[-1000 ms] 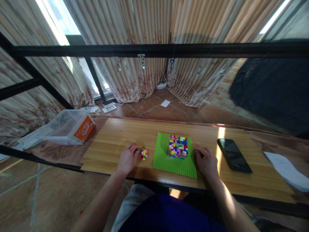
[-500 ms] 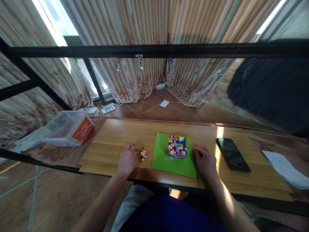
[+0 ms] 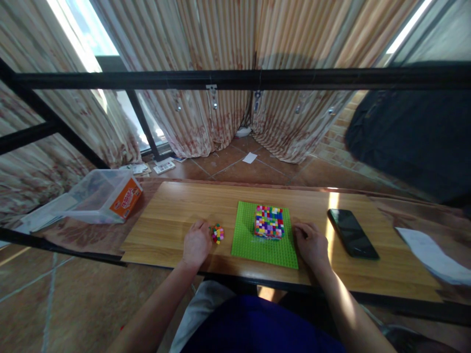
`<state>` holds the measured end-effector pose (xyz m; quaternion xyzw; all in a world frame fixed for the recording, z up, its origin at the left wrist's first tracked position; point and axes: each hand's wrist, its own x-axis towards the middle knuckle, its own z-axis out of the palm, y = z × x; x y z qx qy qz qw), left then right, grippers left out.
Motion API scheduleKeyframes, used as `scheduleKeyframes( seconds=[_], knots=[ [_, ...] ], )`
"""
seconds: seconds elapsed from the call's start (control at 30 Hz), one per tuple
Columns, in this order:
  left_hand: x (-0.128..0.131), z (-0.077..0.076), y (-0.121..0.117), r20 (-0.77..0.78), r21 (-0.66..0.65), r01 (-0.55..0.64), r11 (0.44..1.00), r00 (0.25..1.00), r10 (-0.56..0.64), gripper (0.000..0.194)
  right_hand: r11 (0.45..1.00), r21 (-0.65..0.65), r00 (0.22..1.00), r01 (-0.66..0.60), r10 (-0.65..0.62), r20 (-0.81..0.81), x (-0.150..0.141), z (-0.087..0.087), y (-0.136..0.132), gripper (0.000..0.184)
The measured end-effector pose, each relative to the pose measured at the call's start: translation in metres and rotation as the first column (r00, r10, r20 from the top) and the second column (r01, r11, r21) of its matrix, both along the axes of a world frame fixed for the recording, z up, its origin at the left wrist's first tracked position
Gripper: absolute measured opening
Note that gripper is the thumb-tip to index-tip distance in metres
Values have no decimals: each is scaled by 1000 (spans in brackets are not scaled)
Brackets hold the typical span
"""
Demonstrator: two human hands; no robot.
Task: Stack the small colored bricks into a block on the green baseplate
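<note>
A small pile of coloured toy bricks (image 3: pixel 217 234) lies on the wooden table. Against its left side rests my left hand (image 3: pixel 197 242), fingers curled together at the bricks; whatever is between the fingertips is hidden. A green baseplate (image 3: pixel 245 247) lies flat to the right of the pile. On it stands a square block built of many-coloured bricks (image 3: pixel 270 222), with a patterned top of studs. My right hand (image 3: pixel 312 245) is closed at the plate's right edge, thumb and fingers bent towards each other. Any small thing in them is too small or hidden to see.
A black phone (image 3: pixel 352 234) lies right of my right hand, with white paper (image 3: pixel 434 257) beyond it. On the left stands a clear plastic box (image 3: pixel 103 196) with an orange label. A black metal bar (image 3: pixel 235 78) crosses in front of the curtains.
My left hand has shifted slightly right, up against the brick pile. The right hand stays at the plate's edge, and the view has moved a little.
</note>
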<state>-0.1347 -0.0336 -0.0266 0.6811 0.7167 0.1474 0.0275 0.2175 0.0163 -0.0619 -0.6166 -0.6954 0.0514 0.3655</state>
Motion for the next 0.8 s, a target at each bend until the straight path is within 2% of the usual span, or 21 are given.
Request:
scheduleKeyframes(
  seconds=[0.1,0.27,0.53,0.63,0.8],
  knots=[
    [-2,-3,-1,34,20,6,1000,999,-7,26,1000,3,1000,1,-1,7,0,-1,0,26],
    [-3,-3,-2,209,87,34,996,977,-52,28,1000,9,1000,-9,9,14,0,0,0,26],
    [-12,2,0,480,125,-11,992,876,-50,25,1000,-8,1000,4,-4,9,0,0,0,25],
    [-12,6,2,614,154,-63,986,788,-45,22,1000,-3,1000,4,-4,2,-1,-1,0,25],
    [6,22,8,824,144,-53,988,559,-90,15,1000,5,1000,0,0,-21,-3,1,0,23]
  ],
)
